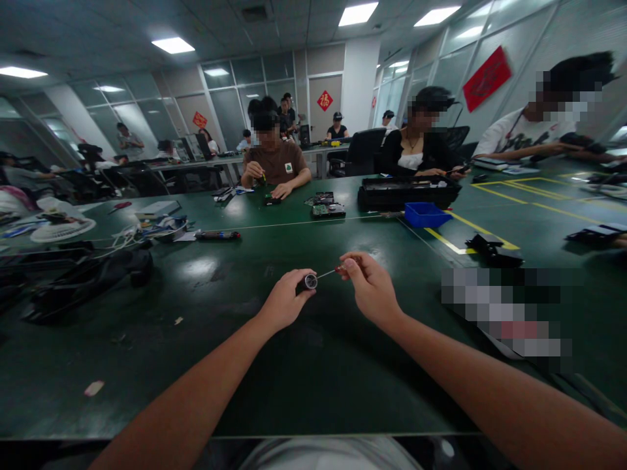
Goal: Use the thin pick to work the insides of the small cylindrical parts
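My left hand (284, 300) is closed around a small dark cylindrical part (310, 282), whose round end with a pale metal rim faces me. In my right hand (371, 287) is a thin screwdriver (327, 273), gripped by its reddish handle. Its metal shaft points left, and the tip is at the rim of the cylindrical part; whether it touches inside is too small to tell. Both hands are above the green table (313, 372), near its middle. My fingers hide much of the part's body and of the screwdriver's handle.
A blue tray (426, 214) and a long black housing (409, 194) lie ahead right. Circuit-board parts (328, 209) lie ahead. An electric screwdriver (218, 235) and black plastic parts (93, 281) are at left. A black piece (494, 250) lies right. A co-worker (277, 160) sits opposite.
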Available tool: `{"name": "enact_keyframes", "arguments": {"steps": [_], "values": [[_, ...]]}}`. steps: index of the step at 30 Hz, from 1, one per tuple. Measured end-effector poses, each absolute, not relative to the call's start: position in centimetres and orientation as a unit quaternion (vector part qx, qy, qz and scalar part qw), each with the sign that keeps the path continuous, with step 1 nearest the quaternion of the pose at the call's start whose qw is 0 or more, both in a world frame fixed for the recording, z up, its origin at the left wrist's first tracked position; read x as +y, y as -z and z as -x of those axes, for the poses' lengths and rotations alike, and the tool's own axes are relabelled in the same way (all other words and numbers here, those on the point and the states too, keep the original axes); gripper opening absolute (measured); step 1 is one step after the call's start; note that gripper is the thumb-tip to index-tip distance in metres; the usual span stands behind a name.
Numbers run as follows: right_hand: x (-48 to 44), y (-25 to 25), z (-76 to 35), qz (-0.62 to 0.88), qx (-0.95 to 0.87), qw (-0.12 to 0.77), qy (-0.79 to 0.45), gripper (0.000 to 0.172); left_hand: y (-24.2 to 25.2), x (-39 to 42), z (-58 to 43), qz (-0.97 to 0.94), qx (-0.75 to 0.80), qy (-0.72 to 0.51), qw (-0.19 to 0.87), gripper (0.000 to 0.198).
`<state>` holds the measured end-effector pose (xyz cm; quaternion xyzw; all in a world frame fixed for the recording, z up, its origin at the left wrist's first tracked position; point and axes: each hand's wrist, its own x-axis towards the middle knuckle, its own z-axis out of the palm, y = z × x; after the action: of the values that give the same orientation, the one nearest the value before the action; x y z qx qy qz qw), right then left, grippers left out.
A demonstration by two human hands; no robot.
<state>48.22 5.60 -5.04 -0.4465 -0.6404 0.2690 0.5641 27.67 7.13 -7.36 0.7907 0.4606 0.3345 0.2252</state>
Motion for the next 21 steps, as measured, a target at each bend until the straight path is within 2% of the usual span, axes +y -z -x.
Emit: {"name": "enact_keyframes", "arguments": {"steps": [14,21], "values": [[6.0,5.5,-48.4,0.440,-0.644,0.569,-0.261,0.024,7.3,7.1,-27.7,-0.779,0.479,-0.342,0.218,0.036],[5.3,4.2,-48.6,0.495,-0.680,0.511,-0.180,0.028,7.1,7.0,-27.5,-0.785,0.482,-0.335,0.198,0.038]]}}
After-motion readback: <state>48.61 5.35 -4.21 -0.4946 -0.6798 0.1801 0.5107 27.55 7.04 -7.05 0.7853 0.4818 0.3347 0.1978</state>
